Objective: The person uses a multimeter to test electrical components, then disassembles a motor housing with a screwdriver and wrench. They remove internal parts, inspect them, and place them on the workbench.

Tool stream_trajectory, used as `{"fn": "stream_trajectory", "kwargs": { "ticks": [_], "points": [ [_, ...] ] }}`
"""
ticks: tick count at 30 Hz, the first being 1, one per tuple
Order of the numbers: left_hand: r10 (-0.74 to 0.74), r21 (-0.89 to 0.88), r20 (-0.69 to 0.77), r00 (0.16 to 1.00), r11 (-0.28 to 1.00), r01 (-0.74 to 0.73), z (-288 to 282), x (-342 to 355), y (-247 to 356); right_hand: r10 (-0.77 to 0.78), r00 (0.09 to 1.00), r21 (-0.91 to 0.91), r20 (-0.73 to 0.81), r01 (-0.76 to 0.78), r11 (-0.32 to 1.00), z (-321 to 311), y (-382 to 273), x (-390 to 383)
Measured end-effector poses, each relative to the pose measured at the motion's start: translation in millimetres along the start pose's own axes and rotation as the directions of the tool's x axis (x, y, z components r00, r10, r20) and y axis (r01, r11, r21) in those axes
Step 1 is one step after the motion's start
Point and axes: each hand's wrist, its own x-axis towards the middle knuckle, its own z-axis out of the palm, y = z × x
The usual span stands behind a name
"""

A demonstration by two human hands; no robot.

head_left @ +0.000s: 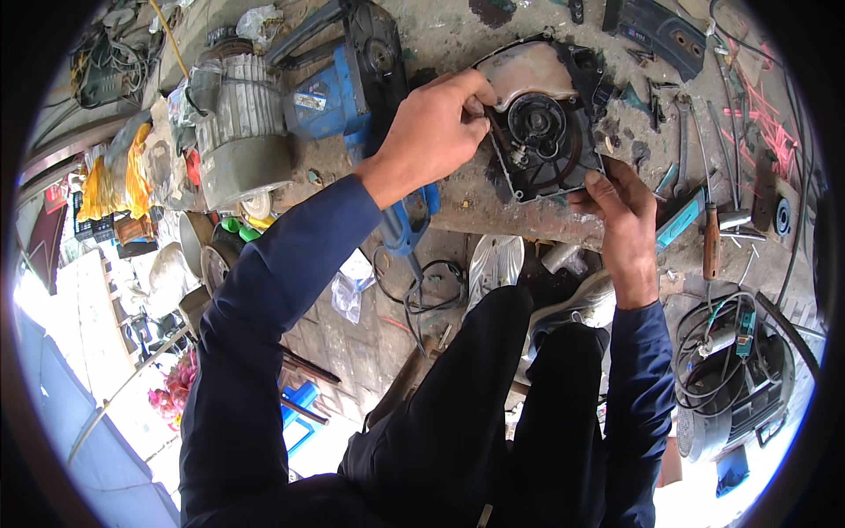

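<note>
A black tool housing [554, 157] with a round black hub and a pale, stained tank [528, 72] along its far side is held over the bench, open side up. My left hand [436, 123] pinches at its left edge beside the tank; the fingertips are partly hidden. At the near right corner, my right hand [627, 211] grips it, thumb on top and fingers behind. Just left of my left hand lies a blue and black electric power tool [327, 95], its rear handle [405, 220] partly behind my forearm.
Left of the power tool stands a grey finned motor [245, 119]. On the right lie a wooden-handled screwdriver [711, 242], a wrench [681, 145], a teal box [680, 220] and a black guide cover [656, 35]. Another motor with coiled cables [735, 387] sits at lower right.
</note>
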Motion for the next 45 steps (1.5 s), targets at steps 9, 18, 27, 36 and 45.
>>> {"fn": "stream_trajectory", "kwargs": {
  "ticks": [9, 18, 27, 36, 45],
  "points": [
    [0.350, 0.303, 0.266, 0.898, 0.854, -0.422, -10, 7, 9, 0.003, 1.000, 0.065, 0.026, -0.005, 0.998, -3, 9, 1],
    [0.408, 0.376, 0.401, 0.820, 0.743, -0.554, -13, 18, 11, 0.008, 1.000, 0.019, 0.019, -0.008, 1.000, -3, 6, 0],
    [0.429, 0.355, 0.382, 0.819, 0.749, -0.559, -14, 15, 4, 0.014, 1.000, -0.098, -0.015, -0.016, 0.995, -9, 0, -2],
    [0.503, 0.404, 0.354, 0.788, 0.678, -0.614, -10, 15, 1, -0.178, 0.965, -0.429, -0.193, 0.080, 0.900, -52, -12, -37],
    [0.534, 0.351, 0.322, 0.781, 0.699, -0.623, -9, 16, 8, -0.335, 0.823, -0.488, -0.458, 0.083, 0.869, -163, -19, -86]
  ]
}}
